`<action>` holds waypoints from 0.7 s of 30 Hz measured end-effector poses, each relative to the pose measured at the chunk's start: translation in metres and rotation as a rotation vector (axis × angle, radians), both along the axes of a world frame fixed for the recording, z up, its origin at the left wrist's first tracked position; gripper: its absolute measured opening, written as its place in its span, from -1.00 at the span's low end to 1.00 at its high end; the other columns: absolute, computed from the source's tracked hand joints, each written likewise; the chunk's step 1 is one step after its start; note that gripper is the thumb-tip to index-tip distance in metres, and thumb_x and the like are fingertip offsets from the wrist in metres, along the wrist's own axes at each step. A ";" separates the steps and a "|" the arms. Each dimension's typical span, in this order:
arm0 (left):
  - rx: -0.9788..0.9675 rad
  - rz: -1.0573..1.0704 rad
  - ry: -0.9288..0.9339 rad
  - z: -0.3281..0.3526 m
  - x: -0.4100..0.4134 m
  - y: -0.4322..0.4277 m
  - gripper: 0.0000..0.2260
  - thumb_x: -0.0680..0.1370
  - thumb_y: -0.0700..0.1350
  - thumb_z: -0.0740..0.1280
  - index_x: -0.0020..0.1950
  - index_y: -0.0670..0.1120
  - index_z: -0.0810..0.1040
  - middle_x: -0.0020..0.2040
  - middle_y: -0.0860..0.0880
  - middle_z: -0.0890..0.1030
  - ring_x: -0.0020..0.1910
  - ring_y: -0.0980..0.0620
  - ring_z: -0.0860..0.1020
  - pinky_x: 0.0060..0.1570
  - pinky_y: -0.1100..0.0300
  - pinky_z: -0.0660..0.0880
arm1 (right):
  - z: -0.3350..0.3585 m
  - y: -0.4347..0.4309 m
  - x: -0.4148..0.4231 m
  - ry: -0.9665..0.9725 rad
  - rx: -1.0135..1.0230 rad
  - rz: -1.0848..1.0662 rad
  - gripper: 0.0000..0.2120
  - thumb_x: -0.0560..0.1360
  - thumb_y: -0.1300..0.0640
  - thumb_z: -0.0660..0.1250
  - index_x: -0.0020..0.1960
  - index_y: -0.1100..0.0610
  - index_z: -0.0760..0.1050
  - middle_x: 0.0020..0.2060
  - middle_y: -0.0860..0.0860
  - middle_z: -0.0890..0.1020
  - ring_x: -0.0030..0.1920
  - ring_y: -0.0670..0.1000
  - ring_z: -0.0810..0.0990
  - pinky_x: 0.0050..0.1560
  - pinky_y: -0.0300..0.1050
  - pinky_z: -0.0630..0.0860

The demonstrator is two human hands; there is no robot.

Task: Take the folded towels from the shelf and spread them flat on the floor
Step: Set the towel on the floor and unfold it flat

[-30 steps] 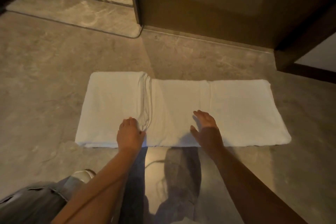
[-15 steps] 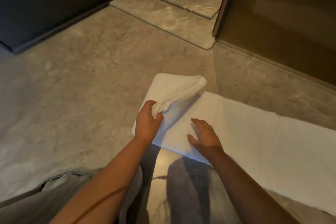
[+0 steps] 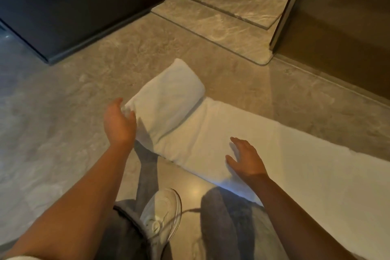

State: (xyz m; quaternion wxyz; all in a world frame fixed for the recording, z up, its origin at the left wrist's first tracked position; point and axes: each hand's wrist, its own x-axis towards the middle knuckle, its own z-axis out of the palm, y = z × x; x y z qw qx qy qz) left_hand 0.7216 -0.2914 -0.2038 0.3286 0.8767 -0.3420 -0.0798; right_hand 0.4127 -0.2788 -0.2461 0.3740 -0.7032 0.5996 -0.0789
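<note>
A white towel [image 3: 242, 139] lies lengthwise on the stone floor, running from the centre to the right edge of the view. Its left end [image 3: 168, 99] is still folded over and lifted off the floor. My left hand [image 3: 119, 122] grips the near corner of that folded flap and holds it up. My right hand [image 3: 245, 158] rests flat on the spread part, palm down with fingers apart, pinning it. No shelf is in view.
My white shoe [image 3: 161, 213] and grey trouser leg sit just in front of the towel's near edge. A dark panel [image 3: 73, 6] stands at the back left. A raised stone step [image 3: 221, 27] and a brown door [image 3: 337, 27] lie behind the towel.
My left hand has carried the folded flap out to the left, opening it further. My right hand has slid right along the flat part. The camera has swung left.
</note>
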 end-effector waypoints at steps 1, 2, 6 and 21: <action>0.019 -0.042 -0.081 -0.003 -0.003 0.004 -0.61 0.52 -0.12 0.32 0.33 -0.13 0.37 0.29 -0.18 0.46 0.28 -0.18 0.42 0.27 -0.06 0.35 | -0.001 0.000 -0.001 0.001 0.005 -0.007 -0.46 0.52 0.07 0.26 0.44 0.10 0.19 0.42 0.04 0.31 0.42 0.05 0.27 0.42 -0.09 0.22; 0.027 -0.109 -0.140 -0.008 -0.010 0.008 -0.61 0.51 -0.12 0.33 0.32 -0.15 0.39 0.28 -0.21 0.47 0.26 -0.20 0.42 0.27 -0.08 0.35 | -0.002 0.001 -0.003 0.002 0.015 -0.013 -0.46 0.52 0.07 0.27 0.45 0.10 0.19 0.42 0.04 0.31 0.42 0.05 0.26 0.42 -0.09 0.22; 0.119 -0.403 -0.119 -0.033 -0.065 0.018 -0.60 0.51 -0.11 0.35 0.31 -0.20 0.43 0.36 -0.20 0.42 0.35 -0.18 0.36 0.36 -0.01 0.23 | -0.011 0.005 -0.019 0.019 0.050 -0.059 -0.45 0.51 0.07 0.27 0.45 0.09 0.19 0.44 0.03 0.29 0.43 0.04 0.24 0.43 -0.09 0.19; 0.741 -0.934 -0.097 -0.116 -0.176 0.048 -0.25 0.44 0.34 0.20 0.49 0.21 -0.11 0.52 -0.05 -0.31 0.46 -0.26 -0.34 0.30 -0.42 0.03 | -0.043 0.050 -0.154 0.408 0.228 -0.255 -0.20 0.39 -0.26 0.31 0.48 -0.12 -0.02 0.53 -0.02 -0.07 0.52 0.11 -0.15 0.42 0.32 0.13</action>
